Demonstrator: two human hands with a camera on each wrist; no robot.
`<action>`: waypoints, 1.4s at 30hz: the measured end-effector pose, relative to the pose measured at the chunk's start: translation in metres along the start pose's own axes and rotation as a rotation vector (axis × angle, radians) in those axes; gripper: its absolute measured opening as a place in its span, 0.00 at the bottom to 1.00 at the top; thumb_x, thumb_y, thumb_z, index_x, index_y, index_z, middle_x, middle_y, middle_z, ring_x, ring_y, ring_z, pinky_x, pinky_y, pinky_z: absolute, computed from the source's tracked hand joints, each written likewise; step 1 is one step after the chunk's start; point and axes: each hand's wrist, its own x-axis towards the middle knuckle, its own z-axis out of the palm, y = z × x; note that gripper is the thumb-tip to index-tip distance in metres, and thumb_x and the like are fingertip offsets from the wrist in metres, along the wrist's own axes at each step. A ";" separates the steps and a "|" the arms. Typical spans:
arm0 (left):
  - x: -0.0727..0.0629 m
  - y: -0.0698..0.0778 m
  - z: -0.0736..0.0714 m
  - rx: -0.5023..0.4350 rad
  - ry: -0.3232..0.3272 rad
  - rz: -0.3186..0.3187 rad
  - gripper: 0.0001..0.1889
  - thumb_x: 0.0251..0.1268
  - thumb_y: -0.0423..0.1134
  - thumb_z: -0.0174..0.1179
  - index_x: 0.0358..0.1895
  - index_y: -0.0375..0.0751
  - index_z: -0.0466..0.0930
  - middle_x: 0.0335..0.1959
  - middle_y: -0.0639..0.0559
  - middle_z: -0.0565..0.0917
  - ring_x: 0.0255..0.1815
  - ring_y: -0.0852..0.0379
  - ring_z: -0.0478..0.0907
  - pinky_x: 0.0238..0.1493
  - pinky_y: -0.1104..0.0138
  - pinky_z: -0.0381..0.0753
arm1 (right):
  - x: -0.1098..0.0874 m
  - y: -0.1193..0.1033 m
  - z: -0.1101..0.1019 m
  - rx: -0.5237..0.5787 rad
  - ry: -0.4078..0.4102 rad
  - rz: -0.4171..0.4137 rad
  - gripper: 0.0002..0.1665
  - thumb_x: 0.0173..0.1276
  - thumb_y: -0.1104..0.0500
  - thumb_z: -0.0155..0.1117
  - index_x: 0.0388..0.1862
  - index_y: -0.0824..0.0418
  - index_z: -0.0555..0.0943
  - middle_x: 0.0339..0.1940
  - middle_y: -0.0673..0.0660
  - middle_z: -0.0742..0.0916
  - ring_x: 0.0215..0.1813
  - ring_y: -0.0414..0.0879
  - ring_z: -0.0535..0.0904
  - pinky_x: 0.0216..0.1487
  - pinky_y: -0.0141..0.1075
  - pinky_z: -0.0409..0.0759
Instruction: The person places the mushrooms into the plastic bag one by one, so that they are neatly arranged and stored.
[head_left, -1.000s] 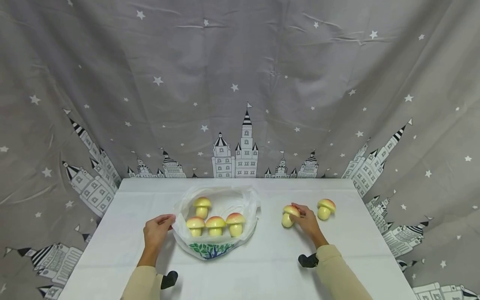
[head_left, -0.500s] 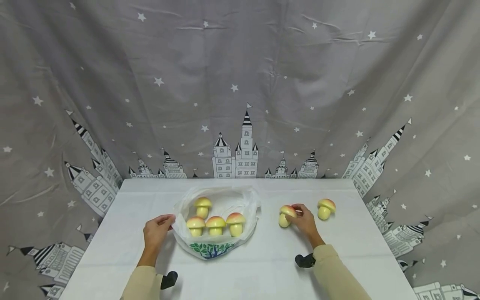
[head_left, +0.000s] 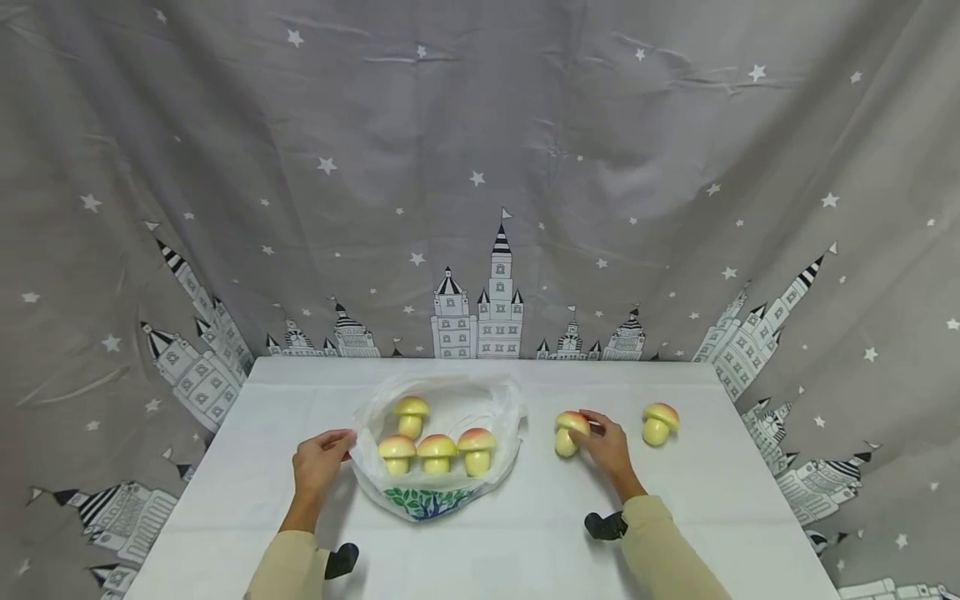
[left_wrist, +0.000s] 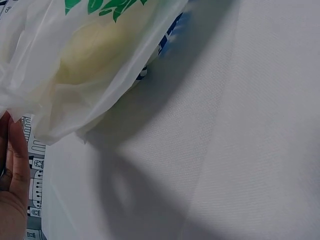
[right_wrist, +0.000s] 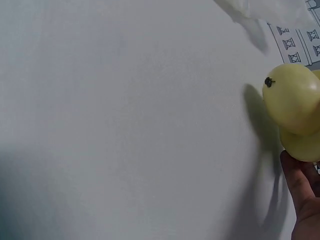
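A white plastic bag (head_left: 491, 483) with a printed tree lies with its mouth wide, several yellow toy mushrooms (head_left: 437, 454) with reddish caps inside it. My left hand (head_left: 318, 468) pinches the bag's left edge; the left wrist view shows the fingertips (left_wrist: 17, 132) at the thin plastic. To the right of the bag, my right hand (head_left: 611, 454) grips another toy mushroom (head_left: 567, 432) by its cap. In the right wrist view that mushroom (right_wrist: 292, 97) turns its stem end towards the camera, its shadow falling on the white surface beside it.
One more toy mushroom (head_left: 660, 424) stands on the white table (head_left: 487, 567), right of my right hand. A grey curtain (head_left: 480, 108) printed with stars and castles hangs behind the table and along both sides.
My right hand has moved a little left with the mushroom, away from the one standing at the right. My left hand keeps its hold on the bag. The head view has shifted slightly.
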 end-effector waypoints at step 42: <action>0.000 0.000 0.005 0.011 0.025 0.015 0.16 0.66 0.42 0.60 0.46 0.30 0.83 0.36 0.41 0.87 0.30 0.55 0.83 0.38 0.61 0.76 | 0.005 -0.048 0.031 0.265 0.020 -0.140 0.28 0.60 0.63 0.70 0.59 0.67 0.75 0.58 0.63 0.78 0.57 0.55 0.75 0.46 0.29 0.78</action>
